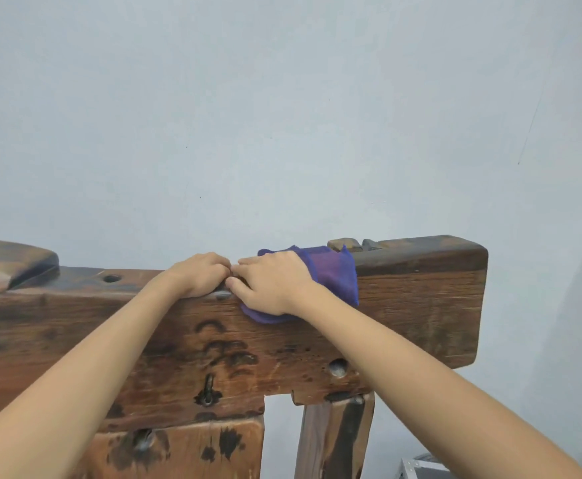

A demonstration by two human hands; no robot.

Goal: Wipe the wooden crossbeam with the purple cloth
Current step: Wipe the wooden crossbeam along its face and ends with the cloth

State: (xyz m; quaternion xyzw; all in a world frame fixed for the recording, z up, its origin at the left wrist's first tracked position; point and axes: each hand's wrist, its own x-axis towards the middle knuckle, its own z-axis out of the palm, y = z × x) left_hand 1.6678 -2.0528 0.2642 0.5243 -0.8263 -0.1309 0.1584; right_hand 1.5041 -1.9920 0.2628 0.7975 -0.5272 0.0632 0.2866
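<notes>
- The wooden crossbeam (420,305) ran across the view in front of a pale wall (282,115), dark and worn, with its right end cut square.
- The purple cloth (334,271) lay draped over the beam's top edge, near the right end, with part of it hanging down the front face.
- The right hand (272,285) lay flat on the cloth, fingers spread and pressing it against the top edge and front of the beam; a fold of cloth showed below the palm.
- The left hand (199,276) rested on the top edge just beside the right hand, fingers curled over the wood, their tips nearly touching the right hand's fingers. It seemed to grip only the beam, though the fingertips were partly hidden.
- A round hole (112,279) sat in the beam's top surface, left of both hands.
- Dark carved marks (225,347) showed on the front face below the hands, and a small metal hook (208,388) hung lower down.
- A wooden post (334,440) stood under the right part of the beam.
</notes>
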